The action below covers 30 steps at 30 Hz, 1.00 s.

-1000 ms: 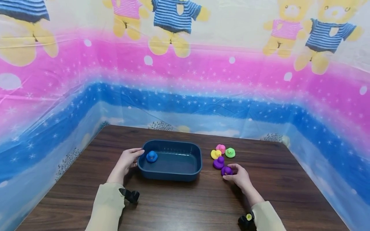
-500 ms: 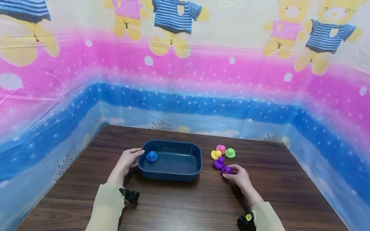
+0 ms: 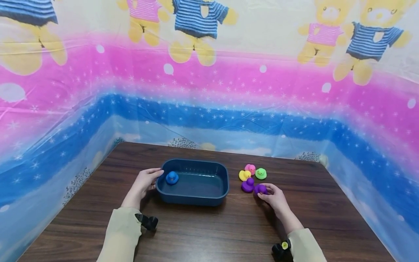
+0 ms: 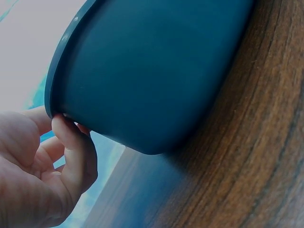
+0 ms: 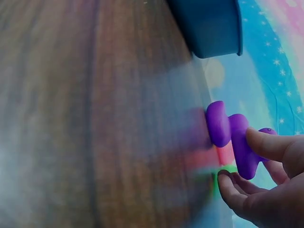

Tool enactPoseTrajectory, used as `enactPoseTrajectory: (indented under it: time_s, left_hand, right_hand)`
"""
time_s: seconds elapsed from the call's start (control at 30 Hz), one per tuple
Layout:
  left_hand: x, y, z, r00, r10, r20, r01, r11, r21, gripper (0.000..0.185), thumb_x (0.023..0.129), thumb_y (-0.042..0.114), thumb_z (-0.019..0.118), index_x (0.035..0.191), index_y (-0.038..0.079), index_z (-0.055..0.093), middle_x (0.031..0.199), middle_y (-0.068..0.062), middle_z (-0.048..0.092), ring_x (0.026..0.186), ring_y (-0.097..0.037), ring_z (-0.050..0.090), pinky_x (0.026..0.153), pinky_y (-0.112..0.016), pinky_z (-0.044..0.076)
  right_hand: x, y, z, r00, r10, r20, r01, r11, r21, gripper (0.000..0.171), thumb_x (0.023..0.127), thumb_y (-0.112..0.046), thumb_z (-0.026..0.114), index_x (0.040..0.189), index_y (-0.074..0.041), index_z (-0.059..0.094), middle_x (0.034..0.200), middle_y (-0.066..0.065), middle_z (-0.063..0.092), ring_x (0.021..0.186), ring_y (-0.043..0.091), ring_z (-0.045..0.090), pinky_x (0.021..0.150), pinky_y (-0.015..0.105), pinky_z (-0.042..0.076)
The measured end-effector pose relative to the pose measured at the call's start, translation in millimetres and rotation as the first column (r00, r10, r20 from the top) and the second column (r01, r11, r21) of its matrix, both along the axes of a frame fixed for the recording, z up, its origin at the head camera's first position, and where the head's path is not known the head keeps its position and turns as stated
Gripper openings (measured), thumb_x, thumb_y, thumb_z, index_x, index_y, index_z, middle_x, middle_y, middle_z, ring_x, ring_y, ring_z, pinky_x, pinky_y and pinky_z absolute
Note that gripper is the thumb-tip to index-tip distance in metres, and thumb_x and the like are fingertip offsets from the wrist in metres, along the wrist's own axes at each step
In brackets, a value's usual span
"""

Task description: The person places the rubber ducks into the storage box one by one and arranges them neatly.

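Woodgrain table (image 3: 209, 233), rounded tub (image 3: 193, 198), rubbery duck (image 3: 260, 189)

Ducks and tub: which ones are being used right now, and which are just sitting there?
In use:
right hand pinching a purple duck
left hand holding the tub rim
blue duck in the tub

Just sitting on the table:
other purple duck
yellow duck
pink duck
green duck

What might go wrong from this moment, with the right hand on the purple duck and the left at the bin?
1. The right hand holds the purple duck only at its fingertips; such a light grip may slip.
2. A second purple duck sits right beside it, with yellow, pink and green ducks close, so they may get knocked.
3. The left hand merely pinches the bin's rim, so a bump might shift it.
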<state>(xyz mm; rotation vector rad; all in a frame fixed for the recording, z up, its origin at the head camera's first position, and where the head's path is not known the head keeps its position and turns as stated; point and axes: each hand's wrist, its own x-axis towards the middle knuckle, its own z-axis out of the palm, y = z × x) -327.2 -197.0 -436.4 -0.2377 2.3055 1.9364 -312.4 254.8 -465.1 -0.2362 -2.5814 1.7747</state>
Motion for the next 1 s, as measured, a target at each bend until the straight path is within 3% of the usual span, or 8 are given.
enactPoseTrajectory:
  time_s: [0.17, 0.27, 0.43, 0.7, 1.0]
  left_hand:
    - [0.2, 0, 0.2, 1.000, -0.002, -0.003, 0.002, 1.000, -0.002, 0.054, 0.101, 0.029, 0.055, 0.144, -0.001, 0.044, 0.106, -0.009, 0.057, 0.072, -0.011, 0.051, 0.065, -0.021, 0.047]
    - [0.6, 0, 0.2, 1.000, -0.005, -0.005, 0.005, 1.000, 0.000, 0.054, 0.101, 0.029, 0.055, 0.145, -0.001, 0.043, 0.101, -0.006, 0.057, 0.071, -0.010, 0.051, 0.066, -0.022, 0.047]
    - [1.6, 0, -0.4, 1.000, -0.004, -0.009, 0.004, 1.000, -0.007, 0.055, 0.101, 0.030, 0.055, 0.145, -0.001, 0.043, 0.099, -0.006, 0.057, 0.072, -0.010, 0.050, 0.066, -0.022, 0.047]
    - [2.0, 0, -1.1, 1.000, 0.005, -0.007, -0.005, 1.000, -0.010, 0.054, 0.101, 0.030, 0.055, 0.144, -0.001, 0.044, 0.094, -0.005, 0.055, 0.071, -0.011, 0.050, 0.067, -0.023, 0.047]
    - [0.2, 0, -2.1, 1.000, 0.004, -0.020, -0.004, 1.000, 0.001, 0.053, 0.101, 0.028, 0.055, 0.143, -0.002, 0.045, 0.099, -0.007, 0.058, 0.072, -0.011, 0.051, 0.064, -0.021, 0.046]
  right_hand:
    - [-0.9, 0, 10.4, 1.000, 0.016, 0.022, -0.013, 0.993, -0.118, 0.046, 0.091, 0.001, 0.064, 0.133, 0.008, 0.047, 0.129, 0.027, 0.050, 0.087, 0.006, 0.062, 0.079, 0.022, 0.054]
    - [-1.6, 1, 17.4, 1.000, 0.022, 0.021, -0.019, 0.990, -0.138, 0.047, 0.093, 0.001, 0.062, 0.135, 0.009, 0.045, 0.133, 0.029, 0.047, 0.085, 0.004, 0.062, 0.077, 0.020, 0.053]
    - [-4.3, 1, 28.0, 1.000, 0.022, 0.015, -0.021, 0.995, -0.101, 0.049, 0.093, -0.002, 0.062, 0.137, 0.009, 0.044, 0.139, 0.031, 0.042, 0.094, 0.008, 0.060, 0.082, 0.021, 0.050]
    - [-13.5, -6, 44.2, 0.999, 0.031, 0.017, -0.029, 0.996, -0.089, 0.051, 0.095, -0.008, 0.062, 0.141, 0.003, 0.042, 0.139, 0.025, 0.043, 0.117, 0.026, 0.054, 0.108, 0.047, 0.040]
    - [-30.8, -27, 70.9, 0.992, 0.127, -0.022, -0.129, 0.984, -0.126, 0.051, 0.097, -0.007, 0.058, 0.144, 0.001, 0.040, 0.143, 0.024, 0.040, 0.116, 0.022, 0.057, 0.112, 0.048, 0.035]
